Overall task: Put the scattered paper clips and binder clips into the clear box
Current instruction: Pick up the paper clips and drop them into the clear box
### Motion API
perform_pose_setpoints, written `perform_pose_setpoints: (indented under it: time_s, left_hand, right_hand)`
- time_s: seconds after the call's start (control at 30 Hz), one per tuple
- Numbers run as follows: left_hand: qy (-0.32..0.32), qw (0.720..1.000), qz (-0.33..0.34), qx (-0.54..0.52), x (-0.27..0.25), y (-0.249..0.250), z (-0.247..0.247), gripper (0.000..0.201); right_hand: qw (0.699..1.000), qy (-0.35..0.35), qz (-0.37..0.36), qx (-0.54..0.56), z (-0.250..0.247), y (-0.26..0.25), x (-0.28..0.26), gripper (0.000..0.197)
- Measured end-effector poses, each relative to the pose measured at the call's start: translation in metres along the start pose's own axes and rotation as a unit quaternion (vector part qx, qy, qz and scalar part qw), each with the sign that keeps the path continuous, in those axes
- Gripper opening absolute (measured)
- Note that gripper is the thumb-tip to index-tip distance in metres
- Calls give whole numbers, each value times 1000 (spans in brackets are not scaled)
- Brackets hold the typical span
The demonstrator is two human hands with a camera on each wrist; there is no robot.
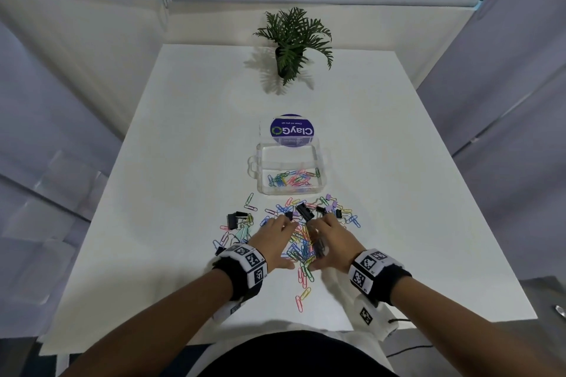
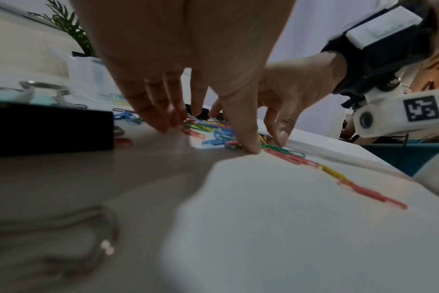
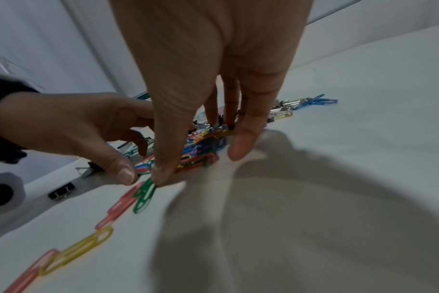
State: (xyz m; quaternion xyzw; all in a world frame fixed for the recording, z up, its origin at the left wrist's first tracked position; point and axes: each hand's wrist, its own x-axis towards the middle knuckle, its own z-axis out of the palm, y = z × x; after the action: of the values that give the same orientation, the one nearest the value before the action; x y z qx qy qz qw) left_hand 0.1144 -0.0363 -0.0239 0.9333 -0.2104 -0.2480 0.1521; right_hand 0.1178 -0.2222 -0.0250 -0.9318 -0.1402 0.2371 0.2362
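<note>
Presently: paper clips (image 1: 301, 246) and binder clips (image 1: 304, 212) heaped just before clear box (image 1: 291, 168); left hand (image 1: 275, 239) and right hand (image 1: 330, 240) cup heap, fingers extended. Risk: loose clips spilling during lift.

Black wristbands (image 1: 245, 277), white marker-printed camera mounts (image 1: 369, 268)

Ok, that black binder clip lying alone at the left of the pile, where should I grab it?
Probably pinch the black binder clip across its body from above. It lies flat on the table, wire handles toward the pile, its left side free. The left hand, now on the paper clips, is nearest.
</note>
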Motion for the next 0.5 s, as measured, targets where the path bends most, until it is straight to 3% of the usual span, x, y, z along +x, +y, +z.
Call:
perform_pose_setpoints:
  time_s: [0.1, 0.33, 0.5]
  left_hand:
    - [-9, 1000, -1, -22, 2, 1, -1, 83]
    - [-19, 996, 16, -81, 0, 0, 3, 57]
    - [-33, 996, 23, -76, 0, -1, 5, 40]
  right_hand:
    - [1000, -9, -3, -8, 2, -7, 3, 82]
    - [998, -34, -37, -25, 5, -16, -2, 34]
    - [997, -24, -46, -55, 3, -18, -6, 18]
